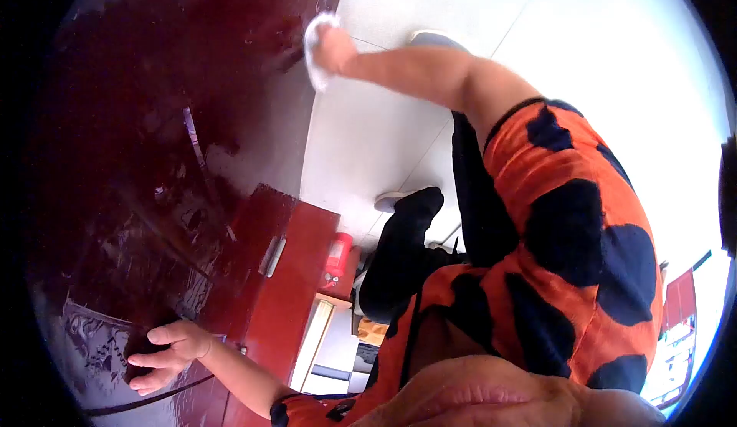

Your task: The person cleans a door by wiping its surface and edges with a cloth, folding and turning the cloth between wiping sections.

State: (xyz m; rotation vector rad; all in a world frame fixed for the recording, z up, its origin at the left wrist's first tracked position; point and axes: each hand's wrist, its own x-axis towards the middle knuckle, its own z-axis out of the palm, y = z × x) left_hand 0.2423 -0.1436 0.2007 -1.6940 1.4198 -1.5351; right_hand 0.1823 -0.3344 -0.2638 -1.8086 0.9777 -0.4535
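the right hand [335, 51] has its fingers closed on a thin white cloth [315, 57], bunched in the hand, presumably so that it cannot slip out. the cloth is at the long edge of a glossy dark-red table [261, 131]; blur hides each fingertip, and i cannot tell whether the cloth touches the surface. the left hand [170, 355] has its fingers spread apart and seems to lean on the tabletop, probably to steady the body as the other arm reaches out sideways. a dark patch lies under its fingers; whether it is an object or shadow, i cannot tell. a thin black cable [157, 402] runs close by that hand, and wet-looking streaks cover much of the top.

counted: one cloth, two hands, one cable. below the tabletop is one red wooden cabinet front [288, 304] with one slim silver handle [276, 257], likely set there to be within easy reach. one red fire extinguisher [338, 253] stands just beside the cabinet, perhaps kept low and handy. two light-soled shoes [389, 200] are on the pale tiled floor [384, 131], set apart, which should give a stable stance.
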